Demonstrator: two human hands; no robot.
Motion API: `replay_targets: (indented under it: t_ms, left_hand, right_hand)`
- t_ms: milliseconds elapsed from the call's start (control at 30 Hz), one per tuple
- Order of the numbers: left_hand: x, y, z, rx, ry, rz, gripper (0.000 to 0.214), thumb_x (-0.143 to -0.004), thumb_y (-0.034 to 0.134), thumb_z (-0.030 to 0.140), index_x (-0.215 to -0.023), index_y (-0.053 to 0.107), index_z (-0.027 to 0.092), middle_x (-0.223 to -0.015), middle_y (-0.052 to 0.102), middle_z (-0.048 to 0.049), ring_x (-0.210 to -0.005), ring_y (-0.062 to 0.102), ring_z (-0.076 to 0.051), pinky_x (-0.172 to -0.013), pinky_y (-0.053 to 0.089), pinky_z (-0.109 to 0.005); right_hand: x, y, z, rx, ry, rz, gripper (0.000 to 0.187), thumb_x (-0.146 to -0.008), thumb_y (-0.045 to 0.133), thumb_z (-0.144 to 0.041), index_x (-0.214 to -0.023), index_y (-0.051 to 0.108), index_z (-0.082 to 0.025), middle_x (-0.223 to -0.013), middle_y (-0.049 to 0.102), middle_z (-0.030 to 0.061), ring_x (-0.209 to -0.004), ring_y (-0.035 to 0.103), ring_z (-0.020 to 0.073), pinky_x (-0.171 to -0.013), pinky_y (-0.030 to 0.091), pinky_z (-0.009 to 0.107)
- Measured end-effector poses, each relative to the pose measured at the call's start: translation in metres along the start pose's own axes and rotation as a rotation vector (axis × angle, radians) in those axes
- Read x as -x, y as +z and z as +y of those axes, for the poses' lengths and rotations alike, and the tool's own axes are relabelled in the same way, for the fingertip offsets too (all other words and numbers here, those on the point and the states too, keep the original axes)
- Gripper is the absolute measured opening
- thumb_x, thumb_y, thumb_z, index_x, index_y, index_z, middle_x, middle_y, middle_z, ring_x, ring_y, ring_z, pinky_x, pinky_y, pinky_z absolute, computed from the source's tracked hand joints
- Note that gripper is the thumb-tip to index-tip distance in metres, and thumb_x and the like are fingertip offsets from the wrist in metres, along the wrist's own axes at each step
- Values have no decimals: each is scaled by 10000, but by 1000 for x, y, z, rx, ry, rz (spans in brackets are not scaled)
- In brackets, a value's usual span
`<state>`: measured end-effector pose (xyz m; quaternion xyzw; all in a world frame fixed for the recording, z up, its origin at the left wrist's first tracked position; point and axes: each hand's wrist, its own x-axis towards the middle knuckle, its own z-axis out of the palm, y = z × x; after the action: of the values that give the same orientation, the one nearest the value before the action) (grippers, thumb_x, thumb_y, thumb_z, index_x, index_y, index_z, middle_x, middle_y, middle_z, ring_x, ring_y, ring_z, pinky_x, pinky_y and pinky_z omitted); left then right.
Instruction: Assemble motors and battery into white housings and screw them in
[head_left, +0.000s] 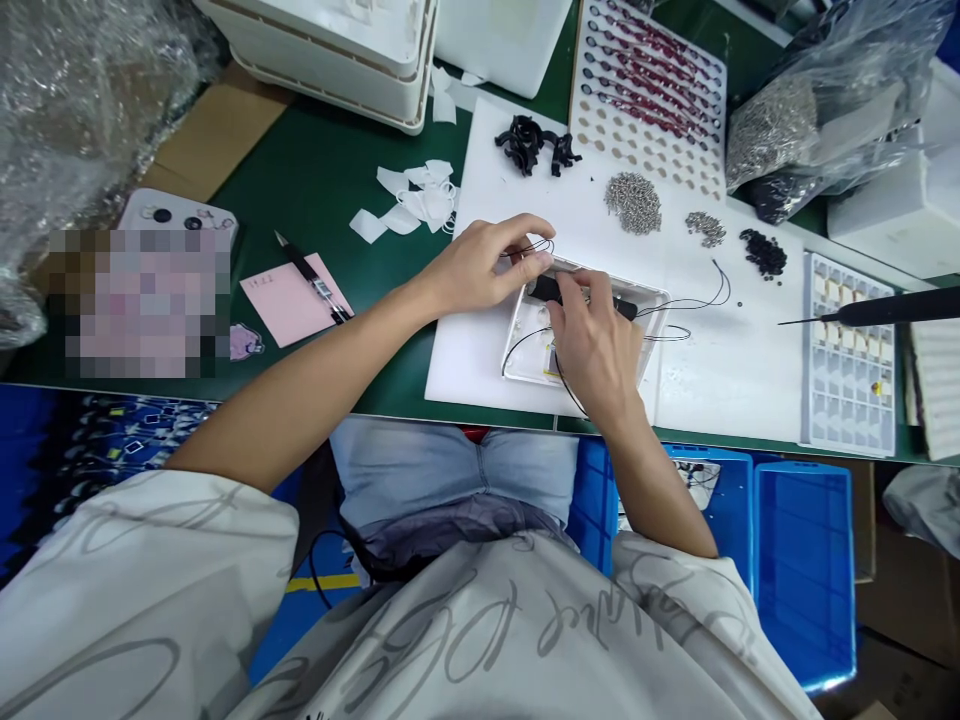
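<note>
My left hand (pixel 487 262) is at the far left corner of a shallow white plastic housing (pixel 517 372), its thumb and fingers closed on a small loop of thin black wire (pixel 546 244). Inside the housing, my right hand (pixel 596 345) has its bent fingers on a long black part (pixel 625 308) lying along the far wall. The fingers cover the middle of that part. More thin black wires (pixel 724 285) trail out over the right side of the housing. A small yellow-edged component (pixel 553 360) shows beside my right hand, partly hidden by it.
The housing lies on a white work mat (pixel 465 350). Farther back are black clips (pixel 525 143), screws (pixel 634 203), black bits (pixel 763 254) and a perforated tray (pixel 581 130). At right, a screwdriver (pixel 885 307) hangs over a compartment box (pixel 847 410). White strips (pixel 420 200) and a pen (pixel 311 275) lie left.
</note>
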<state>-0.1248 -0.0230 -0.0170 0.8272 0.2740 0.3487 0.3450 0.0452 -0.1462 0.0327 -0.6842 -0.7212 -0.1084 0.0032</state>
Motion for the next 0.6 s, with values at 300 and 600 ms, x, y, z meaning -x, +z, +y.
replay_targets:
  t_ms: [300, 600]
  left_hand:
    - [0, -1, 1, 103, 5, 4, 605, -1013, 469, 728, -1278, 685, 229, -989, 764, -56, -994, 744, -220, -914, 588, -374]
    - [0, -8, 3, 195, -23, -30, 714, -1001, 385, 824, -1209, 728, 233, -920, 747, -68, -906, 725, -233, -861, 564, -388]
  right_hand:
    - [5, -5, 2, 72, 0, -20, 366, -1094, 424, -317, -1363, 626, -174, -1272, 670, 140, -708, 569, 107, -580, 184, 267]
    - [-8, -10, 10, 87, -69, -101, 332, -1087, 393, -222, -1295, 649, -187, -1149, 692, 129, -942, 580, 189, -647, 267, 257]
